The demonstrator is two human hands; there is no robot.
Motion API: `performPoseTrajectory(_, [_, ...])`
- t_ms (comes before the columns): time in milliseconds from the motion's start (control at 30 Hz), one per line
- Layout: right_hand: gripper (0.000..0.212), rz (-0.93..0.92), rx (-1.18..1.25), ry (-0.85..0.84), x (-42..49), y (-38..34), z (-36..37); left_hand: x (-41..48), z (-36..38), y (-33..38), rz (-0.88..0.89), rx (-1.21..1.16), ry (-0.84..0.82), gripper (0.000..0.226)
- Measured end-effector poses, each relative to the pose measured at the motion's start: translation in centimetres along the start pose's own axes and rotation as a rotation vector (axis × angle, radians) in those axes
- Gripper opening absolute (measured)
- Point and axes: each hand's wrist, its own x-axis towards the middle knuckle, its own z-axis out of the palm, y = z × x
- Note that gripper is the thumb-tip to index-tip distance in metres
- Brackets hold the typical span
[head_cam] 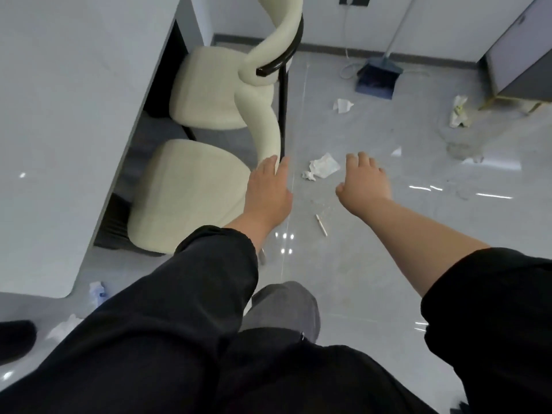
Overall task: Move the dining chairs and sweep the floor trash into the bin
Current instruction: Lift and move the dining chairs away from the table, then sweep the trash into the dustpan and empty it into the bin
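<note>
Two cream dining chairs stand tucked along the white table [59, 115]. The near chair [185, 189] has its curved backrest right in front of me; the far chair [209, 85] sits behind it. My left hand [268, 189] touches the lower end of the near chair's backrest with straight fingers. My right hand [363, 180] hovers open over the floor, holding nothing. Crumpled paper [322, 167] lies just beyond my hands, more paper [343, 105] lies farther off, and a wrapper [458, 112] is at the right. A broom with dustpan [378, 77] leans at the far wall.
A small stick [321, 225] lies on the glossy grey floor near my hands. More scraps [97, 289] lie by the table's near corner. A grey cabinet [519, 61] on gold legs stands at the far right. A white cable [348, 67] trails beside the dustpan.
</note>
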Motion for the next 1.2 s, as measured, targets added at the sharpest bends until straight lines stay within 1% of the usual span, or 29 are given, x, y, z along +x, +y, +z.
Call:
performPoseTrajectory(100, [0.059, -0.017, -0.021, -0.014, 3.8, 4.3, -0.6, 4.7, 1.1, 3.2, -0.035, -0.013, 0.009, 0.064])
performPoseTrajectory(167, [0.059, -0.021, -0.029, -0.015, 7.4, 7.5, -1.5, 9.3, 2.1, 6.0, -0.026, -0.004, -0.022, 0.064])
performPoseTrajectory(333, [0.056, 0.008, -0.036, -0.008, 18.0, 15.5, -4.7, 23.2, 3.6, 12.9, 0.031, 0.008, -0.023, 0.063])
performPoseTrajectory(433, [0.056, 0.033, -0.021, -0.002, 23.6, 20.4, -6.7, 30.8, 3.2, 17.3, 0.096, 0.061, -0.037, 0.064])
performPoseTrajectory(500, [0.057, 0.057, 0.007, -0.006, 26.7, 23.1, -8.0, 34.8, 3.1, 19.8, 0.092, 0.085, -0.053, 0.065])
performPoseTrajectory(633, [0.057, 0.078, 0.012, -0.011, 34.3, 29.8, -10.6, 44.1, 3.9, 24.9, 0.031, 0.131, -0.113, 0.066])
performPoseTrajectory(733, [0.057, 0.090, 0.000, 0.003, 40.7, 34.6, -12.1, 51.1, 4.5, 27.7, 0.048, 0.187, -0.136, 0.068])
performPoseTrajectory(867, [0.060, 0.049, -0.002, 0.034, 51.6, 41.5, -15.1, 63.2, 4.7, 32.7, 0.053, 0.192, -0.089, 0.070])
performPoseTrajectory(1033, [0.059, 0.003, 0.029, 0.077, 64.6, 49.8, -20.8, 76.4, 3.1, 39.7, -0.038, 0.175, -0.066, 0.069])
performPoseTrajectory(1200, [0.062, -0.041, -0.033, 0.117, 75.7, 56.3, -26.3, 86.0, 1.9, 43.9, -0.113, 0.071, -0.037, 0.070])
